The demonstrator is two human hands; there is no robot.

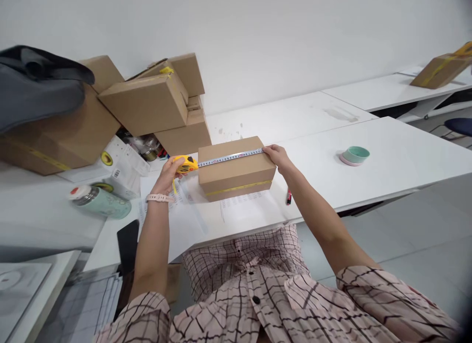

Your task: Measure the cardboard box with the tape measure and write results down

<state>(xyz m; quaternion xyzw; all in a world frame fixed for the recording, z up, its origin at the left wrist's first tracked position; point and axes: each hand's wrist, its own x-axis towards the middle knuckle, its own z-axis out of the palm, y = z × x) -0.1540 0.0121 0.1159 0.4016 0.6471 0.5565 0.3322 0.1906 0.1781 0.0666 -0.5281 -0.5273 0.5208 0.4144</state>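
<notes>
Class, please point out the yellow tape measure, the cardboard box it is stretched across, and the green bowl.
Yellow tape measure (189, 164): head view, on its case.
Cardboard box (238, 169): head view, on its top face.
Green bowl (358, 152): head view, on its inside.

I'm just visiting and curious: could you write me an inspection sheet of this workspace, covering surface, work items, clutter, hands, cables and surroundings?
Surface: white table, stained towards the wall.
Work items: cardboard box with a yellow strip; yellow tape measure, its blade stretched across the box top.
Clutter: stacked cartons, green bottle, papers, teal bowl.
Hands: left hand grips the tape measure; right hand holds the blade's end near the box's right edge.
Cables: nothing seen.
Surroundings: pale wall; another taped box at far right.
</notes>
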